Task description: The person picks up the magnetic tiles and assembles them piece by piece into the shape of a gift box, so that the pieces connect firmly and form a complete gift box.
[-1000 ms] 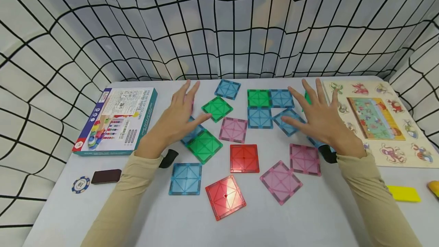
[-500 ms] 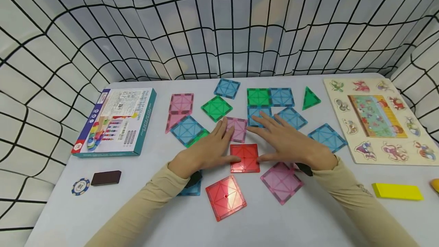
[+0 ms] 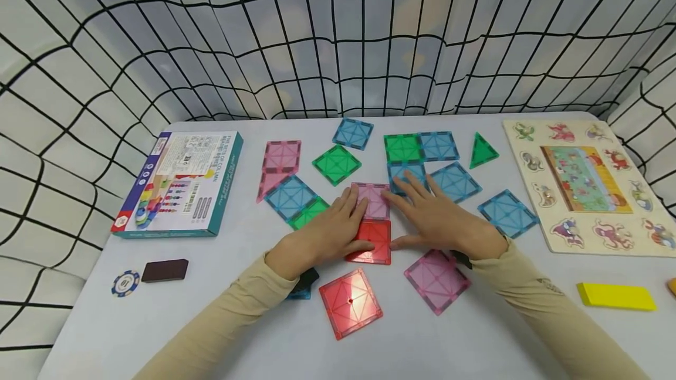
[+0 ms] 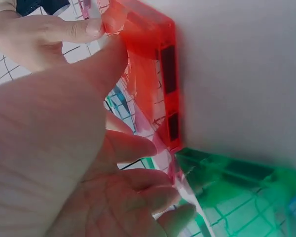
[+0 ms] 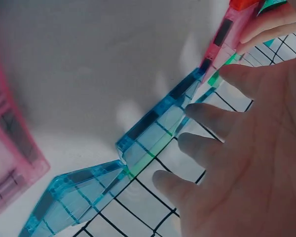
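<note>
In the head view, a see-through pink square magnetic tile [image 3: 374, 201] and a red square tile [image 3: 377, 239] lie edge to edge in the middle of the white table. My left hand [image 3: 324, 233] lies along their left side, its thumb over the red tile and its fingertips at the pink one. From the right, my right hand [image 3: 438, 219] reaches in with fingers spread. Its thumb is at the red tile's right edge and its forefinger at the pink tile. Its other fingertips overlap a blue tile [image 5: 158, 123], seen edge-on in the right wrist view.
Loose green, blue and pink tiles surround the hands, with another red tile [image 3: 351, 304] in front. A boxed toy [image 3: 176, 186] is at left, near a dark block [image 3: 165, 271] and a chip [image 3: 125, 284]. At right are a picture puzzle board [image 3: 586, 233] and a yellow block [image 3: 617, 297].
Both hands have come down and inward from their raised, spread position to the centre tiles. The red tile has slid left, lining up under the pink one.
</note>
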A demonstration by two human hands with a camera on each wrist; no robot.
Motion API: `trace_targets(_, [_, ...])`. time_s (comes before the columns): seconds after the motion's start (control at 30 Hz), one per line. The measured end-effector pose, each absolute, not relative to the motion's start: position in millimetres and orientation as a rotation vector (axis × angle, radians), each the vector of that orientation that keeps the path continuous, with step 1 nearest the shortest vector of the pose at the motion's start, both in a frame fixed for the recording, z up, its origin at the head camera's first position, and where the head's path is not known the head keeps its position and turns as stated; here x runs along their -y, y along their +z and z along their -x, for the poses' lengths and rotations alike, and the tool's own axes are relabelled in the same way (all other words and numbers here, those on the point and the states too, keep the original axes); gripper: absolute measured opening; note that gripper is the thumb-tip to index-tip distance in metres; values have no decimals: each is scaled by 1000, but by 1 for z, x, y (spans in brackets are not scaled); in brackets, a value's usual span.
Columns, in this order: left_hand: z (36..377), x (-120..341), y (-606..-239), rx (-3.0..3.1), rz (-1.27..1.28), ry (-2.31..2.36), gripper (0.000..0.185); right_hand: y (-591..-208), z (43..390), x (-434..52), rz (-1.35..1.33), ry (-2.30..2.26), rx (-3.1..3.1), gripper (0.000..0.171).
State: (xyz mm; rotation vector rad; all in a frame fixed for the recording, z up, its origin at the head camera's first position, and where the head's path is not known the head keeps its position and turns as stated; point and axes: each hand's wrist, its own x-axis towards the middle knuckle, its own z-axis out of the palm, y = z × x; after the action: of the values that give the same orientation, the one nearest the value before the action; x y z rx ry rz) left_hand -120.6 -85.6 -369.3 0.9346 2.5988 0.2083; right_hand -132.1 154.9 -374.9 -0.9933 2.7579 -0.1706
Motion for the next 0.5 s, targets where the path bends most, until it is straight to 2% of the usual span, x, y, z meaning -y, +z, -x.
trace_targets(0.3, [121, 83, -369, -2543, -988, 128, 114, -374, 141, -168, 878, -275, -2712, 86])
trace_targets(0.5, [120, 85, -370, -2566, -930, 166, 113, -372, 137, -170, 823, -343, -2654, 88])
